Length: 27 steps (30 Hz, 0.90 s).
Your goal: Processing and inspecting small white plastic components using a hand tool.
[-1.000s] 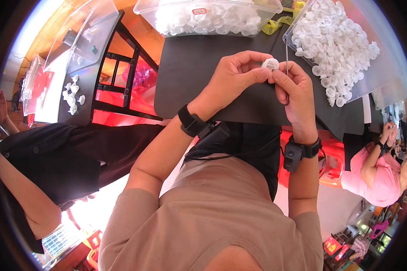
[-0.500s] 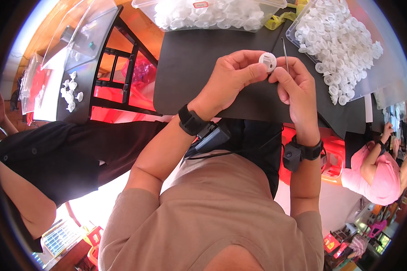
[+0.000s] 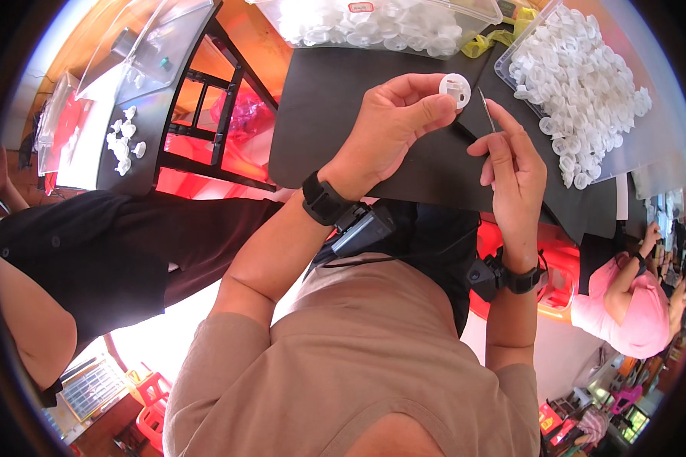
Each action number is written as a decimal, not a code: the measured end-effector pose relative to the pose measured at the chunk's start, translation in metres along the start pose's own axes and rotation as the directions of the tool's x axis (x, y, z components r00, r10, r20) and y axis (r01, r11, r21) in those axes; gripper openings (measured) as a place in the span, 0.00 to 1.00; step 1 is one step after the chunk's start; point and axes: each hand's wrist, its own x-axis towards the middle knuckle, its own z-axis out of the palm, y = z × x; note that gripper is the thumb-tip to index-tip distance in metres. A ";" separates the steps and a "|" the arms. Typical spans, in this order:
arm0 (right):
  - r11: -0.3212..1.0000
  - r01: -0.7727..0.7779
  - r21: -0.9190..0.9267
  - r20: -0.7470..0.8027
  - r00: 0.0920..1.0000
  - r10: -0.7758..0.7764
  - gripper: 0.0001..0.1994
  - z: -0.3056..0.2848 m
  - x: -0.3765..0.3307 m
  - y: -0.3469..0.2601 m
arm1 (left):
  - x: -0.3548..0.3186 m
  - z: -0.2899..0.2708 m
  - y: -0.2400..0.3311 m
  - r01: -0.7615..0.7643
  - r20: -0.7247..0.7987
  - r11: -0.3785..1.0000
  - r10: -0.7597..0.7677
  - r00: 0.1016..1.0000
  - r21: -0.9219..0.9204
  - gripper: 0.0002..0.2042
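The left hand point(image 3: 392, 126) held a small round white plastic cap point(image 3: 454, 90) pinched between thumb and fingers point(image 3: 427, 80), raised above the black mat point(image 3: 320, 114) that covered the table. The cap's open face was turned toward the camera. The right hand point(image 3: 514, 171) was just beside the cap, to its right and slightly lower, with its fingers closed narrowly on a thin metal tool point(image 3: 486, 113) whose point stood upward, close to the cap but apart from it. Both wrists wore black bands, the left band point(image 3: 324, 199) lying well below the cap.

Above the cap, at the far edge of the mat, stood a clear plastic bin point(image 3: 373, 27) filled with white caps of the same kind. To the right of the cap lay a clear tray point(image 3: 587, 84) heaped with more white caps. Far left of the cap, a second table point(image 3: 122, 145) carried a few loose white pieces. A person in a pink top point(image 3: 633, 305) sat well below and to the right of the cap.
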 end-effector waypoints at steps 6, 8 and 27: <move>0.999 0.032 0.012 0.022 0.999 -0.032 0.15 0.003 0.001 -0.002 | 0.000 0.001 0.005 -0.009 -0.020 1.000 0.009 1.000 -0.027 0.15; 1.000 0.011 0.007 -0.004 1.000 -0.011 0.16 0.003 0.000 -0.003 | 0.000 0.002 0.006 -0.009 -0.019 0.999 0.008 1.000 -0.038 0.15; 0.992 0.116 -0.050 0.015 0.993 -0.116 0.14 0.008 0.006 -0.014 | -0.005 0.004 0.021 -0.097 -0.011 0.995 0.097 0.995 0.009 0.15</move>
